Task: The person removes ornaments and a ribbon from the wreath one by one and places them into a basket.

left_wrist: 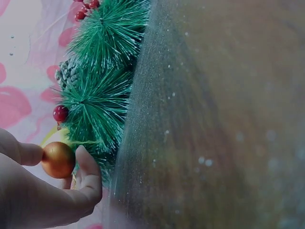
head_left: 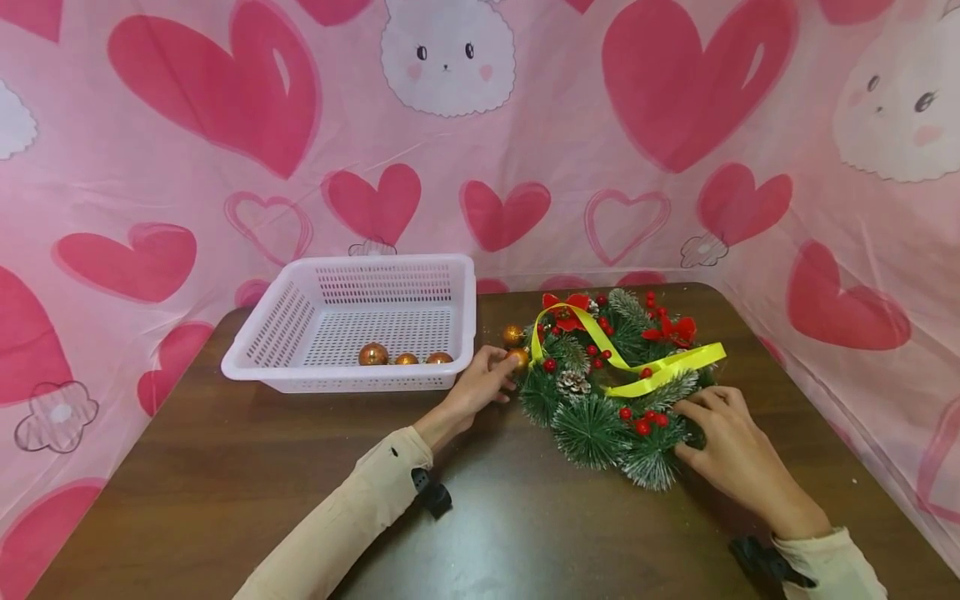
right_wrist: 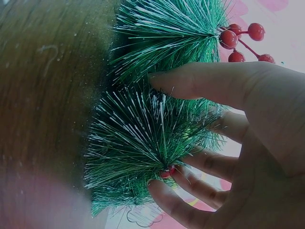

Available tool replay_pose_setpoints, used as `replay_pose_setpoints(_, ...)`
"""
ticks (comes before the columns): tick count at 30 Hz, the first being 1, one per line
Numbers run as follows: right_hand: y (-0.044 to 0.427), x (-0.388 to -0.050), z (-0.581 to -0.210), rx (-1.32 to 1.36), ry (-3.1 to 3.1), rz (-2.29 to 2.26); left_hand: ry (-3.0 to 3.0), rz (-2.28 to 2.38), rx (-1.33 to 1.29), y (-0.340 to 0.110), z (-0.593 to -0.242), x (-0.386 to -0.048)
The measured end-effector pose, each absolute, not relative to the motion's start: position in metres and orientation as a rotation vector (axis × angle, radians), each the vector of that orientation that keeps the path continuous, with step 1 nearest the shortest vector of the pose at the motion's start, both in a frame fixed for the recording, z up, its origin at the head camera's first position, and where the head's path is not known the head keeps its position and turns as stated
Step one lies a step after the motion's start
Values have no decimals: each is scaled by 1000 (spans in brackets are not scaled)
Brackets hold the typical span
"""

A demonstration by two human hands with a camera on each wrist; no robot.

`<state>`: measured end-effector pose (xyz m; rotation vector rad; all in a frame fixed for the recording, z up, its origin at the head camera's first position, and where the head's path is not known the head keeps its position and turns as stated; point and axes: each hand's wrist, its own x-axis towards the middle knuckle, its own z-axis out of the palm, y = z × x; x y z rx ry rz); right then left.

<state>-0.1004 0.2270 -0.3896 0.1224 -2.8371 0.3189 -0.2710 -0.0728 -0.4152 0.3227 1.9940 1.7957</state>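
A green Christmas wreath [head_left: 592, 429] lies on the table at right of centre, with red berries, red flowers and pine cones. A yellow ribbon [head_left: 678, 364] loops across its top. At the wreath's left edge my left hand [head_left: 480, 385] pinches a small orange-gold bauble [left_wrist: 58, 160] between thumb and fingers. Just behind it, another gold bauble [head_left: 512, 335] sits against the wreath. My right hand [head_left: 738, 454] grips the wreath's right edge; in the right wrist view its thumb presses into the frosted needles [right_wrist: 143, 138] and its fingers curl about the far side.
To the left stands a white plastic basket [head_left: 348, 385] with slotted walls. Several gold baubles [head_left: 373, 354] lie inside along its near wall. The brown wooden table [head_left: 480, 533] meets a pink heart-printed cloth [head_left: 502, 150] behind and at the sides.
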Motion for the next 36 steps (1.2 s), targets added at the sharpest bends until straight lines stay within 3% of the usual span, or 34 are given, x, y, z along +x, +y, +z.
replay_pose_setpoints(36,227,-100,-390,122,-2838,330,1845,1921,362,-70,-402,-264)
